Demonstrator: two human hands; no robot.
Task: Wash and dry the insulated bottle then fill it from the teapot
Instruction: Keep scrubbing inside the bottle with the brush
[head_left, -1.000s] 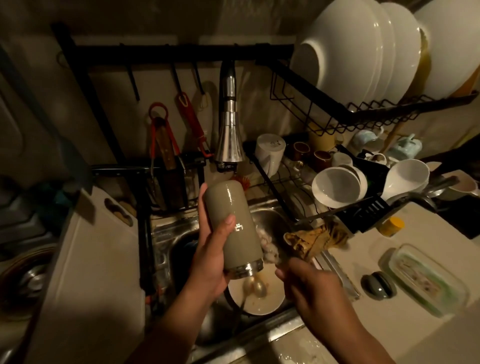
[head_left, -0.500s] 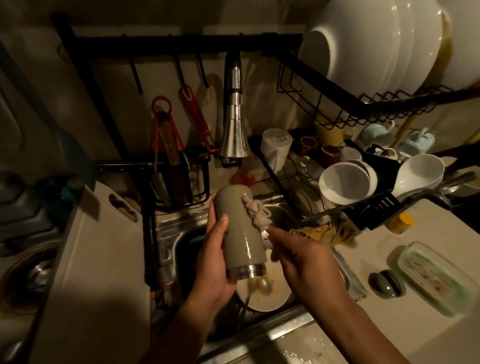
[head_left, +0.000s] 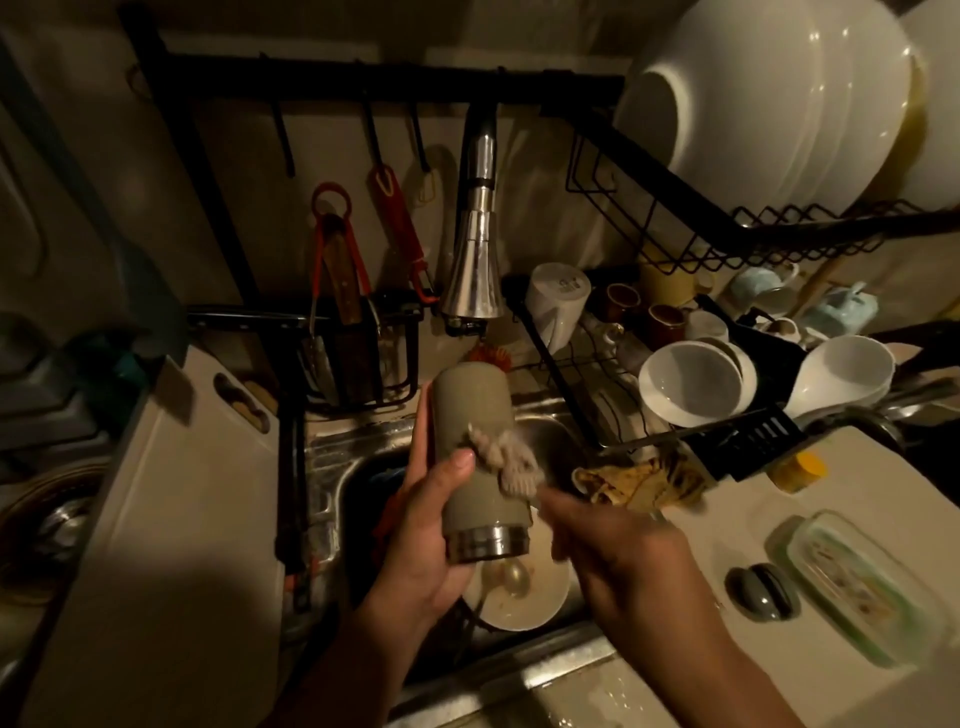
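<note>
The bottle (head_left: 480, 457) is held over the sink (head_left: 332, 467), below the faucet (head_left: 475, 260), turned upside down: its closed grey-green base points to 12 o'clock, away from the person, and its open steel mouth points to 6 o'clock, so the long axis runs almost straight along the 12-to-6 line, with the mouth end leaning a little toward 5. The left hand (head_left: 431, 545) grips the bottle from its 9 o'clock side, the thumb lying across the front of the body and the fingers wrapped behind, the palm down near the steel collar. A pale knitted scrubber (head_left: 511, 462) lies against the bottle's 3 o'clock flank, about halfway along its length. The right hand (head_left: 623, 561) comes in from 4 o'clock and holds the scrubber by its lower end; its fingers are smeared by blur, so their exact placing cannot be told. Under the bottle's mouth, in the sink, sits a soiled plate (head_left: 524, 608) with a spoon (head_left: 511, 574) on it. At 3 o'clock of the bottle a crumpled yellowish rag (head_left: 639, 483) hangs at the sink's edge, beneath the black rack (head_left: 737, 447) that carries white bowls (head_left: 691, 382). On the bench (head_left: 727, 519) at 4 o'clock lie a round grey lid (head_left: 761, 592) and, just beyond it, a glass dish (head_left: 857, 587). A white board (head_left: 171, 519) stands at 9 o'clock
</note>
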